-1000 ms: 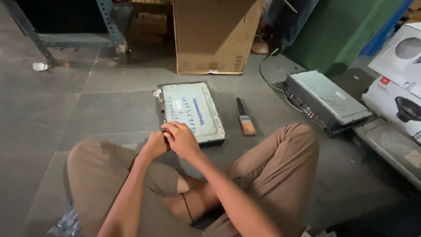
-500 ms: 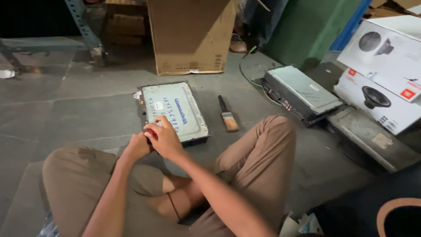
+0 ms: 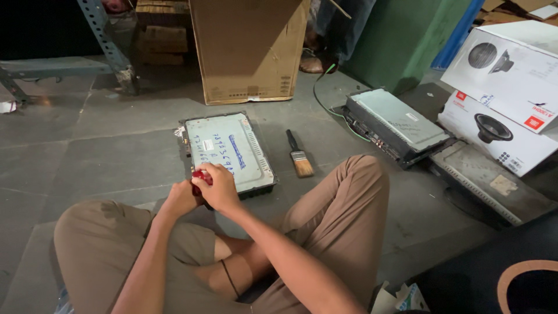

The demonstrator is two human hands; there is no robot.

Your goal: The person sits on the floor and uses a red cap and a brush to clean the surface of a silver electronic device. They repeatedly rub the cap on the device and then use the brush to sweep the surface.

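Gripping a small red-handled tool [image 3: 200, 177] with both hands: right hand [image 3: 220, 187] wrapped closed over it, left hand [image 3: 181, 199] closed underneath. Tool sits at the near edge of the flat grey metal unit [image 3: 229, 152] on the concrete floor [image 3: 110, 157]. Wooden-handled paintbrush [image 3: 299, 157] just beside.

Looked like an electronics repair workshop or stockroom to me: bare concrete floor [image 3: 104, 145], opened metal amplifier chassis [image 3: 229, 152] lying around, boxed speakers [image 3: 505, 75] stacked up, a big cardboard carton [image 3: 247, 49] and steel racking [image 3: 104, 38].
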